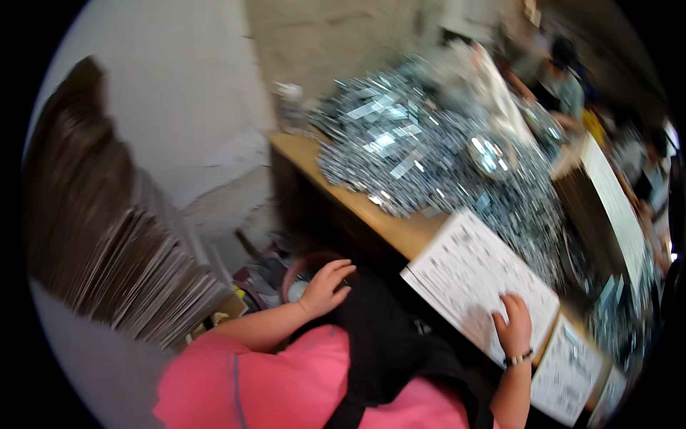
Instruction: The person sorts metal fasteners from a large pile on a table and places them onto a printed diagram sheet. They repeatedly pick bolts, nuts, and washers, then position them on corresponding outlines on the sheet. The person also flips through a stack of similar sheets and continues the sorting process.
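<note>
My right hand (513, 327), with a bracelet at the wrist, is over a white sheet or board (471, 275) with dark marks all over it. Its fingers are apart, and no object shows in them; whether they touch the white surface I cannot tell. In front of my black apron (379, 336) hangs my left hand (327, 287), its fingers loosely bent and apart with nothing visible in them. Beyond the white board spreads a large heap of shiny, mirror-like strips and small pieces (400, 136) on a wooden table (350, 204). Motion blurs much of the picture.
Tall stacks of brown sheets (136, 250) lean along the left. A reddish tub (291, 275) sits below the table. Another marked white board (570, 372) lies at right, near a thick pale-topped stack (607, 193). A co-worker (568, 89) is at the far right.
</note>
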Demonstrator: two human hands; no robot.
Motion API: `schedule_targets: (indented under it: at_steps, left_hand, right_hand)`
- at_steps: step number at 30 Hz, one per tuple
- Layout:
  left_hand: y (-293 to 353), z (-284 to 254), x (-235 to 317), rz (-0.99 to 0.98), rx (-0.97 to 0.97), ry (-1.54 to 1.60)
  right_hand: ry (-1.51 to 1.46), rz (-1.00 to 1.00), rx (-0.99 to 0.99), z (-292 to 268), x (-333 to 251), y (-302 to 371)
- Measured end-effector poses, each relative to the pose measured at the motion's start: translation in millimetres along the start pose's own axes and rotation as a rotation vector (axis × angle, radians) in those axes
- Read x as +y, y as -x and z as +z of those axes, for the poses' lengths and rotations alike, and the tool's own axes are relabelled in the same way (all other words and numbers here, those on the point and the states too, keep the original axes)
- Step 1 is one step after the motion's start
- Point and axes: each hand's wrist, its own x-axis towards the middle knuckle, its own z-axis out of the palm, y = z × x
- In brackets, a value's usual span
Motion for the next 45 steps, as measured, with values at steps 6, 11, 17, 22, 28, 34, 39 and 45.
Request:
schedule_targets:
  at_steps: [6, 11, 17, 22, 28, 34, 39, 45]
  left_hand:
    - [-35.4, -185.4, 73.3, 0.03, 0.383, -0.453]
    - [-63.1, -268.3, 118.3, 0.06, 0.707, -0.481]
    - [-63.6, -187.6, 83.1, -0.016, 0.506, -0.245]
    - [-143.5, -110.9, 86.9, 0.224, 0.17, -0.122]
    - [-213.4, -20.8, 113.6, 0.538, -0.194, 0.15]
    - [-281.9, 49.2, 135.1, 0.435, -0.337, 0.39]
    - [-398.2, 137.1, 190.2, 0.263, -0.312, 0.544]
    - [-503.9, 201.3, 247.8, 0.249, -0.224, 0.299]
  right_hand:
    - [-0.157, -0.214, -0.01, -1.7, -32.1, -61.0]
    - [-0.186, -0.314, 0.049, -3.3, -35.5, -67.5]
    - [-0.196, -0.237, 0.08, -11.5, 2.2, -63.7]
    - [0.182, 0.028, 0.38, -89.2, 88.9, -67.4]
    - [0.578, 0.339, 0.594, -152.0, 173.4, -63.0]
    - [0.616, 0.656, 0.993, -189.9, 278.4, -52.1]
    - [0.034, 1.08, 0.869, -247.3, 370.6, -0.4]
    - [-0.708, 1.186, 0.923, -239.3, 420.2, -13.0]
